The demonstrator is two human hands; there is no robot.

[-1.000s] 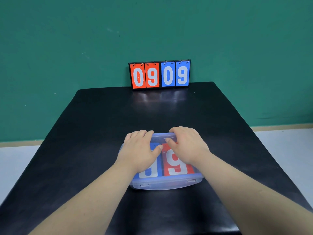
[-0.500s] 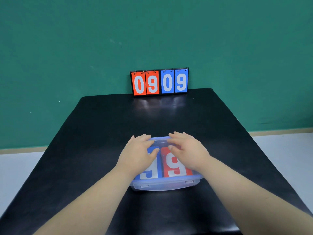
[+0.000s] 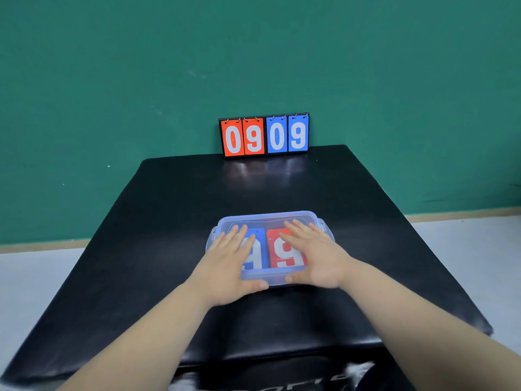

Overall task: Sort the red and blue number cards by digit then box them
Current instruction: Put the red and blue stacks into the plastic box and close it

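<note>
**Both hands flat on the lidded box, black table against a green wall**

A glossy black table (image 3: 169,221) fills the middle of the view, its far edge touching a plain green wall (image 3: 141,80). A pale floor (image 3: 465,249) shows on either side, with a tan baseboard (image 3: 451,214) where it meets the wall. At the table's far edge a flip scoreboard (image 3: 265,135) stands upright, reading 09 in red and 09 in blue.

Near the table's middle sits a clear plastic box (image 3: 270,217) with its lid on. Through the lid show a blue card (image 3: 259,249) on the left and a red card (image 3: 277,244) on the right, each a 9. The left hand (image 3: 228,263) and right hand (image 3: 315,255) lie on the lid with fingers straight and spread, thumbs against the box's near edge.
</note>
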